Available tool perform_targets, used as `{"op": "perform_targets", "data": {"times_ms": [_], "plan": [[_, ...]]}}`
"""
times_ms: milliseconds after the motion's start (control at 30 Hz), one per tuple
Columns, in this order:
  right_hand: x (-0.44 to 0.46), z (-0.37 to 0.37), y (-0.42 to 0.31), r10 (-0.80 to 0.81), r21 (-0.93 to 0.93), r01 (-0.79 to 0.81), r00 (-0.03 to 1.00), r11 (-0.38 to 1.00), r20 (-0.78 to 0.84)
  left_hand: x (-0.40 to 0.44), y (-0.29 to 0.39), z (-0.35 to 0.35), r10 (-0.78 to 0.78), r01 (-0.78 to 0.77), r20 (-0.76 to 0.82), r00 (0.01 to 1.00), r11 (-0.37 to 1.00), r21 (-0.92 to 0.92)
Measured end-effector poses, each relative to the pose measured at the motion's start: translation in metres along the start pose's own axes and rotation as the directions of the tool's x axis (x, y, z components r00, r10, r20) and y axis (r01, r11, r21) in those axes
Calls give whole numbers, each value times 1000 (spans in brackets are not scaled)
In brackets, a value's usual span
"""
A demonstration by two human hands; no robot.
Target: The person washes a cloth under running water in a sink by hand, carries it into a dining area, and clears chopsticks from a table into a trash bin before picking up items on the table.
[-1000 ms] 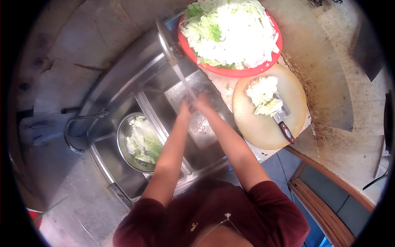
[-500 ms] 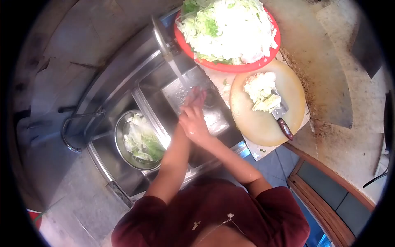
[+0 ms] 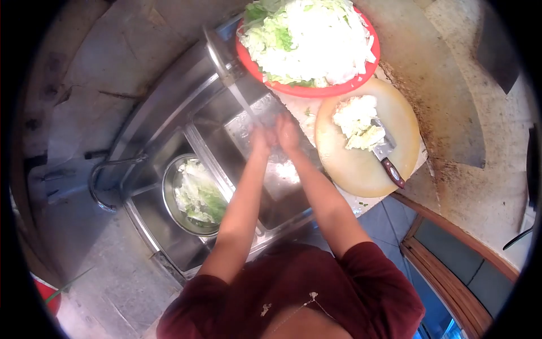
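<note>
Both hands are held close together over the right basin (image 3: 217,129) of a metal double sink. The left hand (image 3: 261,137) is positioned at the lower end of the water stream (image 3: 243,100), and the right hand (image 3: 288,133) is placed just beside it. The fingers are blurred, and it cannot be determined whether either hand is spread or clenched, nor whether the palms are in contact. The stream is discharged from a metal tap (image 3: 215,56) mounted at the far side of the sink and is directed down toward the hands. Both forearms are extended from maroon sleeves (image 3: 370,263).

To the left, beyond the divider (image 3: 209,161), a round metal bowl (image 3: 167,192) is set in the left basin (image 3: 144,210). Pale and green leaves (image 3: 197,192) are contained in the bowl. A curved metal pipe (image 3: 97,183) is noted at the outer left side of that basin.

To the right of the sink, a round cutting board (image 3: 358,175) is laid flat. A pale chopped heap (image 3: 357,121) is placed on it. A knife (image 3: 393,172) is rested beside the heap, its brown handle pointed toward the person's right.

Beyond the board, a red tub (image 3: 324,90) is filled above its rim with chopped leafy vegetable (image 3: 305,42), partly overexposed by strong light.
</note>
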State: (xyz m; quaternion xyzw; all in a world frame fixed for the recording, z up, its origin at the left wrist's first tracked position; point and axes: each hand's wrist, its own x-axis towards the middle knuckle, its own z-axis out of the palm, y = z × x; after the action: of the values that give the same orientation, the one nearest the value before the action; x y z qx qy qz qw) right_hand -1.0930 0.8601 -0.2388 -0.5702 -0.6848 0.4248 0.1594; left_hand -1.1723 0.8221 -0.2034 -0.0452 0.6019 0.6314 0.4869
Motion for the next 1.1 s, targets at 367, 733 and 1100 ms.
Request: {"op": "perform_targets", "data": {"times_ms": [367, 733, 1100], "plan": [[-12, 22, 38, -188, -65, 188, 982, 980, 12, -7, 45, 31, -60, -94, 221, 973, 775, 624], [-3, 20, -16, 124, 864, -342, 940, 371, 319, -65, 18, -64, 514, -463, -200, 834, 849, 253], [-44, -30, -43, -10, 617, -154, 967, 772, 254, -2, 14, -39, -350, 417, 377, 857, 902, -110]]}}
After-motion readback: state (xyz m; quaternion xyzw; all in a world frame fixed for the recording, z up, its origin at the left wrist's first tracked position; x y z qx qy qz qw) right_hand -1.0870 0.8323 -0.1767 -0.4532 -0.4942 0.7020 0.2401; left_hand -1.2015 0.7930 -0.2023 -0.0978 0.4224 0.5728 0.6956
